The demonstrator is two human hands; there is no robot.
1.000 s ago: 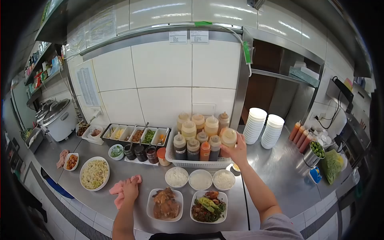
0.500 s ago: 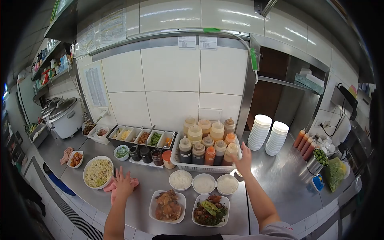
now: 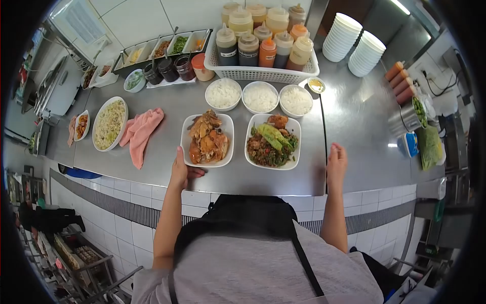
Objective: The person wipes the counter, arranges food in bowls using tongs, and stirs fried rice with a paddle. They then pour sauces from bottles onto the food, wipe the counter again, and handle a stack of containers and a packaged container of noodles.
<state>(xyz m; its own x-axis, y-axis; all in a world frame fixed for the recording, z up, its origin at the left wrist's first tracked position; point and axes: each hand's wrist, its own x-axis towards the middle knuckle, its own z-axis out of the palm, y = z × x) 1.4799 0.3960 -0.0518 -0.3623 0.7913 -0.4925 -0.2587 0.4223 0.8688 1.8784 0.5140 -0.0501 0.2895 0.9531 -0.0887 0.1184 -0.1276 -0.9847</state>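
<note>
My left hand (image 3: 183, 169) is at the lower left corner of a white square bowl (image 3: 231, 142) of glazed meat pieces. Its thumb points up along the bowl's side and its fingers stretch out below the near edge. To the right stands a second white square bowl (image 3: 298, 144), heaped with chopped greens, minced bits and a long green pepper. Beyond that bowl's right side, over the counter's front edge, hovers my right hand (image 3: 336, 164), loosely curved and holding nothing. Behind the dishes sit three round rice bowls, including the middle one (image 3: 260, 110).
A pink cloth (image 3: 142, 133) lies by a bowl of fried rice (image 3: 110, 124). At the back, a white basket (image 3: 263, 75) holds squeeze bottles (image 3: 267, 53). A small cup (image 3: 316, 85) stands beside the rice. Stacked white bowls (image 3: 341, 38) are at the back right.
The view has tilted down. My left hand has left the pink cloth for the meat bowl. My right hand has drawn back from the bottle basket to the counter's front edge.
</note>
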